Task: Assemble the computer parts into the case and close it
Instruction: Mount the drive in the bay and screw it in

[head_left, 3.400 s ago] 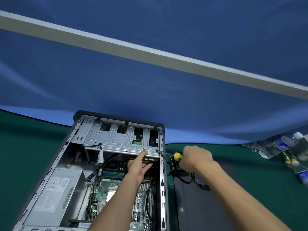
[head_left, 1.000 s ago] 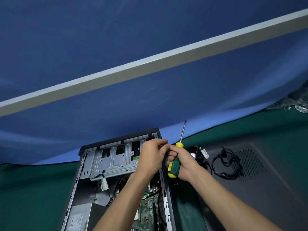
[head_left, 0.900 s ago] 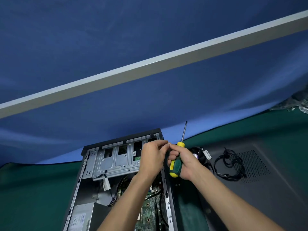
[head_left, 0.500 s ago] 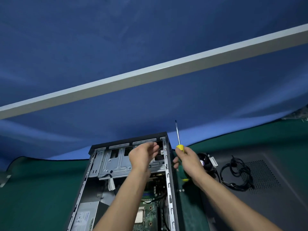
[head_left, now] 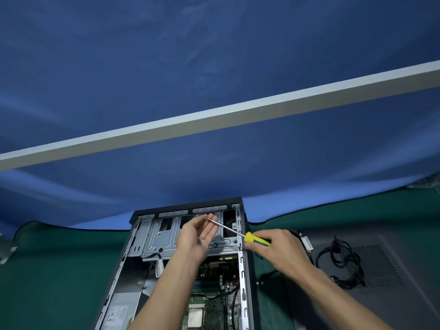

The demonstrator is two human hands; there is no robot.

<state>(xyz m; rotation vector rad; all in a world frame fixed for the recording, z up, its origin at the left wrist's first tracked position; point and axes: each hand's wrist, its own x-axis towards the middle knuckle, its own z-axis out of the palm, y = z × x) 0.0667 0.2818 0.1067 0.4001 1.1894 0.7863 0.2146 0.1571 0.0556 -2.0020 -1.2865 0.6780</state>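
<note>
the right hand (head_left: 283,252) is gripping the screwdriver (head_left: 238,233); its tip is meeting a screw (head_left: 205,217) at the left hand (head_left: 196,236)'s loosely spread fingers, above the case (head_left: 242,258). a slip could be dropping it inside.

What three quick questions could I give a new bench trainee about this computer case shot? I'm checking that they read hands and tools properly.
1. True or false: the right hand grips the screwdriver by its yellow and green handle.
2. Where does the screwdriver tip point? A) at the left hand fingertips B) at the power supply C) at the cable bundle
3. Fill in: the left hand's palm faces ____.

Key: 1 true; 2 A; 3 up.
</note>
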